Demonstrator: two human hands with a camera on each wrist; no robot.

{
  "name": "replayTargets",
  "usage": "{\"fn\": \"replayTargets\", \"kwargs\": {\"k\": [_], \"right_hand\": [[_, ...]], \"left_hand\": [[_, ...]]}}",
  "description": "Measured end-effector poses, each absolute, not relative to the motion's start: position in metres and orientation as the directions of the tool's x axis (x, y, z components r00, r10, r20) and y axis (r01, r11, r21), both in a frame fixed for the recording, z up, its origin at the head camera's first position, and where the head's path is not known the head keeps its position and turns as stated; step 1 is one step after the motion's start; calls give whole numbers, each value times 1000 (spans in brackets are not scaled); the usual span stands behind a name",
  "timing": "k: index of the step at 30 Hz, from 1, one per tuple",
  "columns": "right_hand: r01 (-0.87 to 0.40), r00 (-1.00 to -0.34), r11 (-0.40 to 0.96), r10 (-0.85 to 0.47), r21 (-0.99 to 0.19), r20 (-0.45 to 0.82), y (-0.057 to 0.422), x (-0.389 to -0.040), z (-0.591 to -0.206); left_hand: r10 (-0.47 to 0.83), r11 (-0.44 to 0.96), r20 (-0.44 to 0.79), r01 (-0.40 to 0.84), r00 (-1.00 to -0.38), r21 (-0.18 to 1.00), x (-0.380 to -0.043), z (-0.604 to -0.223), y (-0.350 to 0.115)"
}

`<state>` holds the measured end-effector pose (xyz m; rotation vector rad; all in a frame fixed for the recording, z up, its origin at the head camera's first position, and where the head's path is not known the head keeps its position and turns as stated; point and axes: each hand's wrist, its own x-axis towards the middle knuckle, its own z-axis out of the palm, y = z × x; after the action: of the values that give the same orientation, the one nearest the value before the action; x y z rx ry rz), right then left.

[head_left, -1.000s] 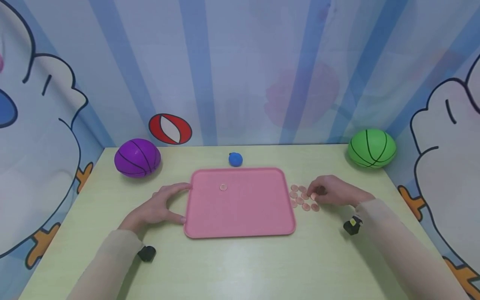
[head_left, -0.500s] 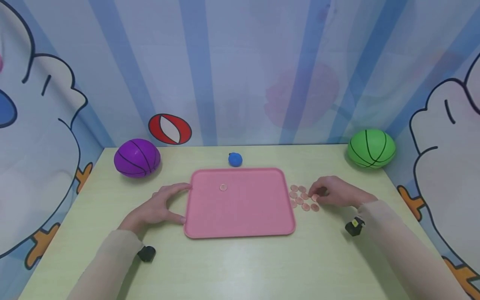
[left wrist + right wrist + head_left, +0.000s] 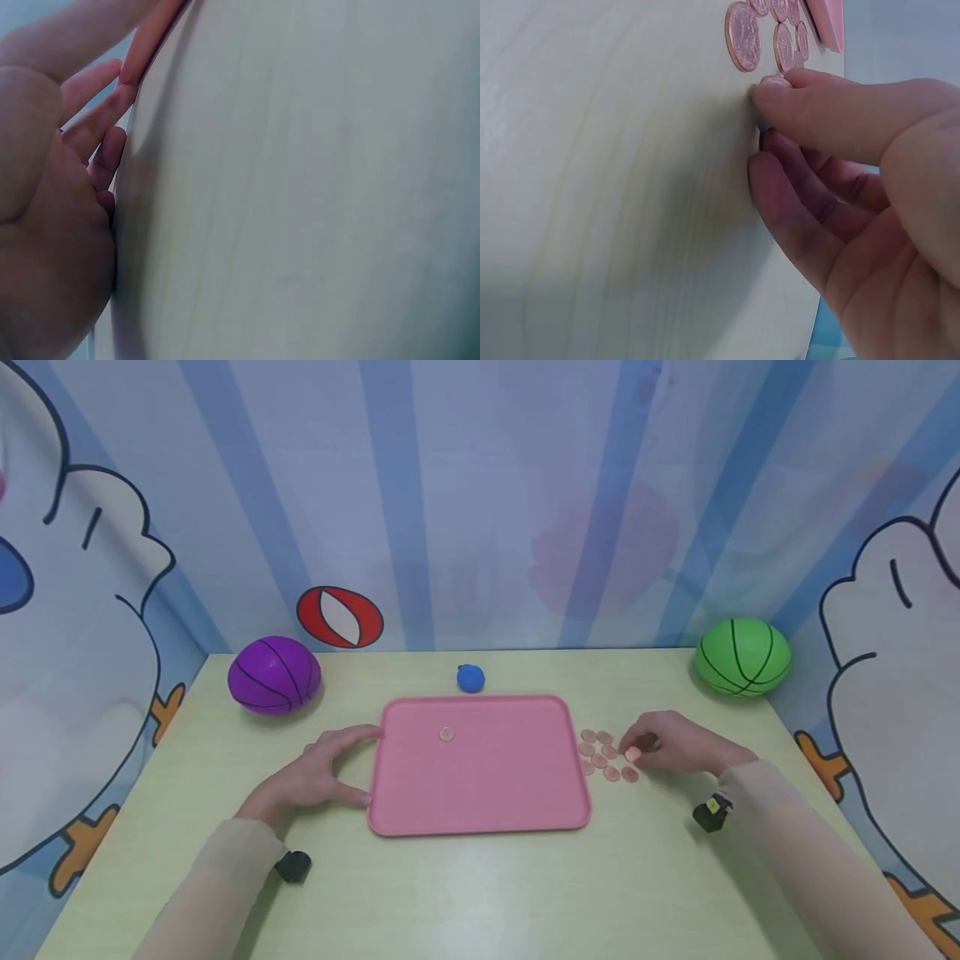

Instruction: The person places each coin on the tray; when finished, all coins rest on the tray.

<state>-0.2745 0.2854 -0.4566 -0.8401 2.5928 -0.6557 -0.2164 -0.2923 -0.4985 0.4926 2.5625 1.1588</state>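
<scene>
In the head view, a pink rectangular tray lies mid-table with one pale, ring-like coin on it. My left hand rests at its left edge, thumb and forefinger spread wide and touching the rim. To the tray's right, several copper-coloured coins lie flat in a loose cluster. Beside them my right hand pinches a coin at its fingertips, low over the table. The right wrist view shows the right thumb and fingers close to the tabletop; they hide most of the held coin.
A small blue object sits behind the tray. A purple ball stands at the back left and a green ball at the back right. A printed curtain closes off the back of the pale table.
My right hand has shifted slightly right, away from the cluster. The coin at its fingertips has come along and now looks tilted up. The left hand and tray have stayed put.
</scene>
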Motion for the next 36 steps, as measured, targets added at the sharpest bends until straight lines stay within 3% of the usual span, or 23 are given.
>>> {"fn": "replayTargets", "kwargs": {"k": [15,27,31,36], "right_hand": [[-475,-772,691,-625,-545,-119,284,-277,-458],[-344,-807,610,-581,-714,-107,228,-277,-448],[-336,-810,627,-574,-702,-125,206,-278,-443],[-415,-803,648,-591,-638,-79,182,-281,-441]], "left_hand": [[412,612,-119,177,-904,771,-217,-499,-292],[413,613,-113,184,-904,769,-217,-499,-292],[413,612,-112,184,-904,769,-217,-500,-293],[415,607,-110,185,-903,773,-217,-500,-293]]}}
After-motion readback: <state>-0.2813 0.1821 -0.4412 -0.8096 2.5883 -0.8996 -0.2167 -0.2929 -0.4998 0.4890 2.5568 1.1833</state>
